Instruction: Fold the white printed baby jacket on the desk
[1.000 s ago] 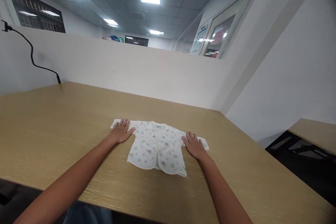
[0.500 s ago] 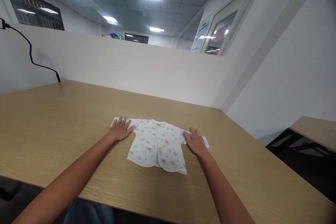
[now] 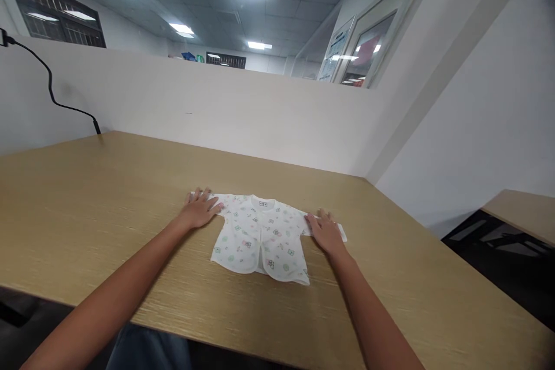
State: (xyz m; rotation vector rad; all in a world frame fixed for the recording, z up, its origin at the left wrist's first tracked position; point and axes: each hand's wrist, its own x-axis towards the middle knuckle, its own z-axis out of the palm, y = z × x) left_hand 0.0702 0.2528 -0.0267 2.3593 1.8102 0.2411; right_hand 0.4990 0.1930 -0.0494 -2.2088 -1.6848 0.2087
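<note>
A small white baby shirt [image 3: 260,237] with a printed pattern lies spread out flat, its neckline toward the far wall and its front edges slightly parted at the hem. Resting on its left sleeve is my left hand [image 3: 199,208], palm down with fingers spread. My right hand [image 3: 326,232] lies flat across the right sleeve, fingers stretched out, and the cuff shows beyond it. Neither hand grips the cloth. Parts of both sleeves are hidden under my hands.
The shirt lies on a wooden table [image 3: 130,185] whose near edge runs in front of me. A white partition [image 3: 260,115] rises behind it. At the back left, a black cable [image 3: 51,84] hangs down to the tabletop. Another table [image 3: 524,214] stands at the right.
Both hands stay on the sleeves. My left hand has shifted very slightly to the right along its sleeve; the shirt's body lies as before.
</note>
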